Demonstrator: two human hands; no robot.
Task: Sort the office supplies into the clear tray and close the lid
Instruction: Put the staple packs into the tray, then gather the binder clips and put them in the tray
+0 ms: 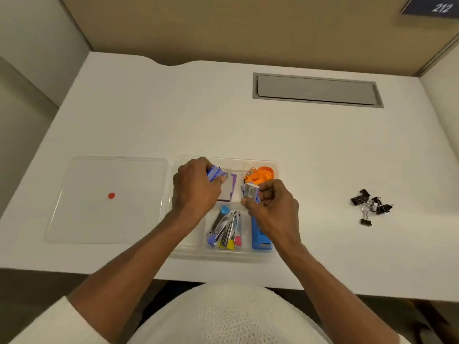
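Office supplies are mostly inside the clear tray [258,254] already, which stands on the white tabletop [223,115] just in front of the person. Its lid [99,219] lies flat just beside it on the left, with a red dot on it. The left hand [196,187] is closed around a small blue-and-white box [215,173] and holds it over the back left compartment, above some purple and grey pads [229,186]. The right hand [273,207] pinches a second small box [250,192] between thumb and fingers, over the middle of the tray. Behind it is something orange [260,175] in the back right compartment; in front are staplers [227,227] lying with their long axis front to back, and a blue item [259,238] to their right.

I think the step now is to put both boxes down into the tray. What matters after that: the black binder clips [371,206] lie well apart from the tray, far to the right on the tabletop, so the right hand is clearly nearer to them. The lid is nearer to the left hand.
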